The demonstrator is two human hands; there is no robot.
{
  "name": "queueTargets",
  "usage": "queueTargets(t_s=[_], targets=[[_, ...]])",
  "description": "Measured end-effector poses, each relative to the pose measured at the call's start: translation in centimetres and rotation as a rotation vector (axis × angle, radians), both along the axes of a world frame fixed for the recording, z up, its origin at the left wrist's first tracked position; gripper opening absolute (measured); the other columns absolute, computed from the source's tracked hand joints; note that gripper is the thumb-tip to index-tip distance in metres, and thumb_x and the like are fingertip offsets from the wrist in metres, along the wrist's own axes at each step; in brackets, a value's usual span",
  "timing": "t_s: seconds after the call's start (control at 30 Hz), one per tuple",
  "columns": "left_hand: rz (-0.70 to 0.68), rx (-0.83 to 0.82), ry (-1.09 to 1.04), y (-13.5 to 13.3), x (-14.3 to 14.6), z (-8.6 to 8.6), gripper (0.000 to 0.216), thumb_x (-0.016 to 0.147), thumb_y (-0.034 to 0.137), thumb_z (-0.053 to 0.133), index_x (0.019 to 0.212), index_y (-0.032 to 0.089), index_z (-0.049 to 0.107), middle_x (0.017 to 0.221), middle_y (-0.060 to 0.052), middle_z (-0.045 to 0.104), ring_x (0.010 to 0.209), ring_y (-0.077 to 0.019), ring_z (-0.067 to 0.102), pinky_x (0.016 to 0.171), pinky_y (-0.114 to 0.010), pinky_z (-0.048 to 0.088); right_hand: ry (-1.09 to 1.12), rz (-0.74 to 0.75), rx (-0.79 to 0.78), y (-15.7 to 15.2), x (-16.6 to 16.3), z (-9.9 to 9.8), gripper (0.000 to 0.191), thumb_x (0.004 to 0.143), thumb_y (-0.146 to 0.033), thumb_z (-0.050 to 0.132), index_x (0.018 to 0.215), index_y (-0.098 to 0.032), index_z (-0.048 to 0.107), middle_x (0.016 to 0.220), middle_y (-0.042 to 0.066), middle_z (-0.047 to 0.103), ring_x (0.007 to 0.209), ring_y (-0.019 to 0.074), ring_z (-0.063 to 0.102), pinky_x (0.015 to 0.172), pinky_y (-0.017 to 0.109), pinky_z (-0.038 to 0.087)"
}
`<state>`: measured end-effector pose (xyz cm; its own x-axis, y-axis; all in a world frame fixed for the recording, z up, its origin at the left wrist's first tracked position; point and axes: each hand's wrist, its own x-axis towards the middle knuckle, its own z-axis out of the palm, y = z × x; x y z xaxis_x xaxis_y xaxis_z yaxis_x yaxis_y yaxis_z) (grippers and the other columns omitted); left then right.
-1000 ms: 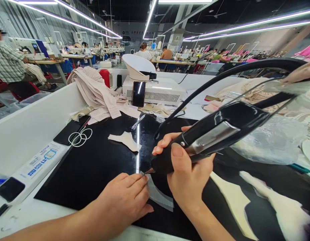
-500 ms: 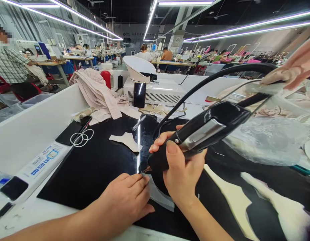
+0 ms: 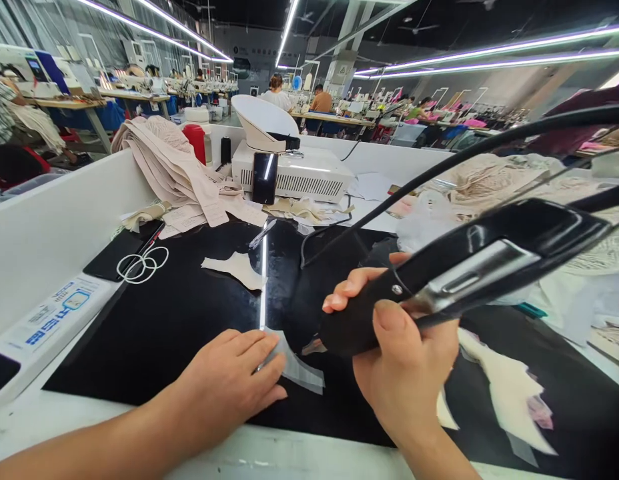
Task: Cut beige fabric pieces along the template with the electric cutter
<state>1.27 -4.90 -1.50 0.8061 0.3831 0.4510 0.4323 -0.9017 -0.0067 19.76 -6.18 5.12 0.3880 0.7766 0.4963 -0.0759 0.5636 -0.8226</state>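
My left hand point(image 3: 234, 373) is over the black mat point(image 3: 154, 333). Its bent fingers press on the left end of a curved translucent piece point(image 3: 299, 370), whose rest lies flat to the right. Wrapped in my right hand point(image 3: 409, 353) is a black corded hand tool point(image 3: 469, 267) with a metal lever along its side. Its small metal tip point(image 3: 314, 345) hangs to the right of my left fingertips, apart from them. A cream cut piece point(image 3: 237, 267) lies farther back on the mat. More cream cut pieces point(image 3: 504, 380) are right of my right hand.
A phone point(image 3: 264, 177) leans against a white vented box point(image 3: 304, 177) at the back. Stacked pale fabric strips point(image 3: 164, 167) are at back left. White cord loops point(image 3: 144, 263) lie on the left. The tool's black cable point(image 3: 439, 167) arches across the right. People sit farther off.
My right hand has drawn the tool right and away from my left fingers, uncovering more of the translucent piece. The whole view has turned slightly to the right.
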Motion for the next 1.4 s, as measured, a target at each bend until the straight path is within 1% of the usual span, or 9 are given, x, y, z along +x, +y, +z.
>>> queueTargets(t_s=[0.27, 0.43, 0.5, 0.6, 0.7, 0.93, 1.1, 1.2, 1.4], targets=[[-0.028, -0.012, -0.016, 0.3, -0.4, 0.5, 0.027, 0.105, 0.03, 0.042, 0.11, 0.016, 0.064, 0.118, -0.008, 0.071, 0.104, -0.0218, 0.067, 0.075, -0.034, 0.051, 0.02, 0.02, -0.02, -3.0, 0.5, 1.0, 0.039, 0.079, -0.041, 0.079, 0.109, -0.028, 0.059, 0.078, -0.003, 0.064, 0.061, 0.0159, 0.062, 0.058, 0.033, 0.056], [-0.049, 0.019, -0.042, 0.5, -0.3, 0.6, 0.027, 0.105, 0.026, 0.041, 0.108, 0.015, 0.065, 0.112, -0.007, 0.072, 0.102, -0.0208, 0.066, 0.073, -0.033, 0.052, -0.026, 0.008, -0.019, -3.7, 0.6, 0.4, 0.036, 0.083, -0.041, 0.076, 0.112, -0.03, 0.058, 0.081, -0.003, 0.064, 0.062, 0.0161, 0.063, 0.059, 0.034, 0.055], [-0.057, 0.041, -0.053, 0.5, -0.3, 0.6, 0.024, 0.104, 0.025, 0.045, 0.106, 0.015, 0.066, 0.112, -0.006, 0.072, 0.105, -0.021, 0.065, 0.078, -0.034, 0.052, -0.024, -0.003, -0.015, -3.7, 0.7, 0.2, 0.036, 0.083, -0.041, 0.076, 0.112, -0.029, 0.058, 0.081, -0.003, 0.064, 0.063, 0.016, 0.063, 0.059, 0.033, 0.055], [-0.08, 0.06, -0.067, 0.5, -0.4, 0.6, 0.018, 0.102, 0.024, 0.051, 0.104, 0.016, 0.067, 0.115, -0.004, 0.071, 0.114, -0.0204, 0.061, 0.092, -0.035, 0.05, -0.008, -0.03, -0.013, -3.7, 0.6, 0.0, 0.038, 0.082, -0.041, 0.077, 0.113, -0.029, 0.057, 0.081, -0.003, 0.064, 0.063, 0.016, 0.063, 0.06, 0.033, 0.055], [-0.114, 0.031, -0.085, 0.3, -0.1, 1.0, 0.015, 0.101, 0.024, 0.053, 0.104, 0.017, 0.067, 0.113, -0.001, 0.071, 0.114, -0.0183, 0.06, 0.101, -0.034, 0.047, -0.009, -0.033, -0.008, -3.7, 0.6, -0.1, 0.038, 0.082, -0.042, 0.077, 0.112, -0.03, 0.058, 0.081, -0.003, 0.064, 0.063, 0.016, 0.062, 0.06, 0.034, 0.055], [-0.155, -0.135, 0.011, 0.3, 2.4, 2.1, 0.016, 0.101, 0.028, 0.053, 0.103, 0.017, 0.064, 0.101, -0.004, 0.069, 0.098, -0.0182, 0.064, 0.089, -0.033, 0.053, -0.008, -0.023, -0.012, -3.8, 0.7, -0.5, 0.036, 0.084, -0.041, 0.075, 0.114, -0.032, 0.06, 0.083, -0.002, 0.063, 0.066, 0.0163, 0.063, 0.061, 0.033, 0.056], [-0.129, -0.191, 0.028, 0.5, 3.4, 1.7, 0.013, 0.098, 0.025, 0.059, 0.1, 0.015, 0.066, 0.095, -0.004, 0.068, 0.092, -0.0191, 0.064, 0.084, -0.033, 0.054, -0.011, -0.018, -0.006, -3.8, 0.5, -0.4, 0.033, 0.084, -0.041, 0.075, 0.112, -0.033, 0.061, 0.081, -0.003, 0.063, 0.064, 0.0153, 0.062, 0.061, 0.032, 0.056], [-0.149, -0.176, -0.003, 0.6, 3.3, 1.1, 0.012, 0.099, 0.021, 0.056, 0.099, 0.015, 0.067, 0.093, -0.004, 0.068, 0.09, -0.0181, 0.064, 0.082, -0.032, 0.054, -0.007, -0.018, -0.004, -3.8, 0.5, -0.4, 0.032, 0.084, -0.04, 0.075, 0.111, -0.032, 0.06, 0.082, -0.003, 0.063, 0.065, 0.0151, 0.061, 0.062, 0.032, 0.056], [-0.183, -0.043, -0.013, 0.6, 2.9, 0.1, 0.019, 0.103, 0.017, 0.047, 0.101, 0.015, 0.065, 0.092, -0.004, 0.067, 0.083, -0.0152, 0.062, 0.077, -0.03, 0.051, -0.003, -0.03, 0.009, -3.6, 0.5, -0.3, 0.035, 0.083, -0.041, 0.076, 0.112, -0.031, 0.059, 0.08, -0.003, 0.064, 0.063, 0.0158, 0.062, 0.059, 0.031, 0.055]])
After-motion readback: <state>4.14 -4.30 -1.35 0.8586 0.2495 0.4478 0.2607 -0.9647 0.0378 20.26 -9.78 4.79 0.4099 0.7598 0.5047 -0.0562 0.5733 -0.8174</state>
